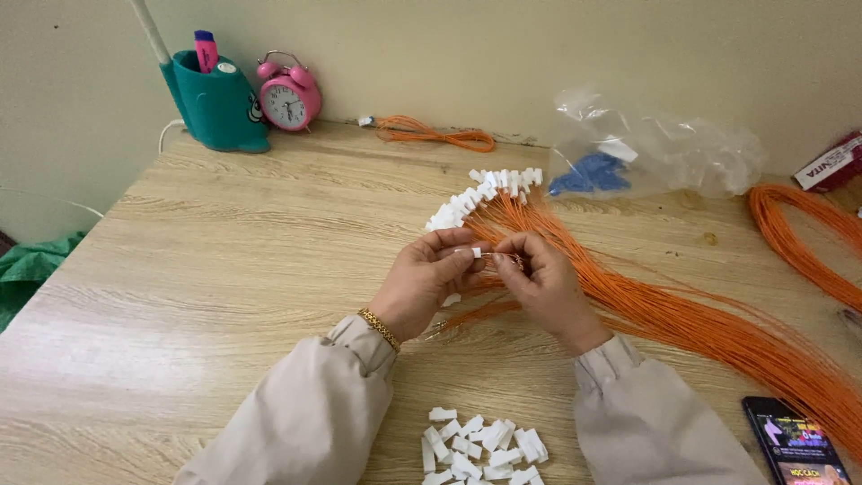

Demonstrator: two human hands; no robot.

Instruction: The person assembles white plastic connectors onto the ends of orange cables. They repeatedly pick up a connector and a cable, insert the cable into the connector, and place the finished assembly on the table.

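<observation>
Left hand (pixel 422 283) pinches a small white plastic connector (pixel 476 252) at table centre while right hand (pixel 541 280) fingertips grip an orange wire end (pixel 514 260) at its 3 o'clock; best fed straight and square, connector held steady, loose connectors (pixel 480 454) at 6 o'clock.

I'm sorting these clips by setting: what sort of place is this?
Probably a home desk used for piecework: a wooden table against a wall, a pink alarm clock, a teal pen holder.
</observation>
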